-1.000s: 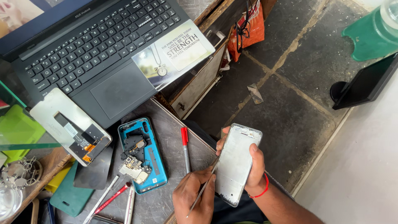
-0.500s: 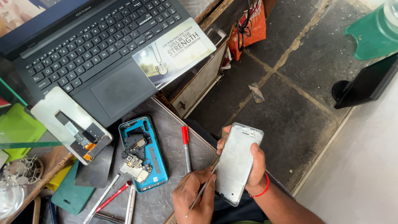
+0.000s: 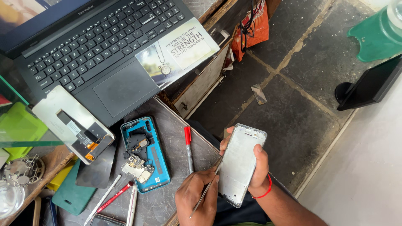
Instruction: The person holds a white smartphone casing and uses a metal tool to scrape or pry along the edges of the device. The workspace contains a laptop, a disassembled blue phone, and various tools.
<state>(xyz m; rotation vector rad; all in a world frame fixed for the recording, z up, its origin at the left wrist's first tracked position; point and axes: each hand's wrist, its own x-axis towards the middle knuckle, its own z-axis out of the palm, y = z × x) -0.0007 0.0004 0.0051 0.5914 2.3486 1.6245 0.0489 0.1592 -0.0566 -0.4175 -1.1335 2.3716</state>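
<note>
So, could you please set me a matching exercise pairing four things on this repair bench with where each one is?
Things:
1. phone frame
2. thin tool
3. blue phone shell
4. red-capped pen

Places:
A. lying open beside the laptop
B. in the left hand
C. in the right hand
D. on the bench between shell and hands

Pairs: 1-C, 2-B, 3-A, 4-D

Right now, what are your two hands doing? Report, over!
Right hand grips silver phone frame, fingers wrapped round its edge. Left hand holds thin metal tool, tip at the frame's side. Nothing in the way.
</note>
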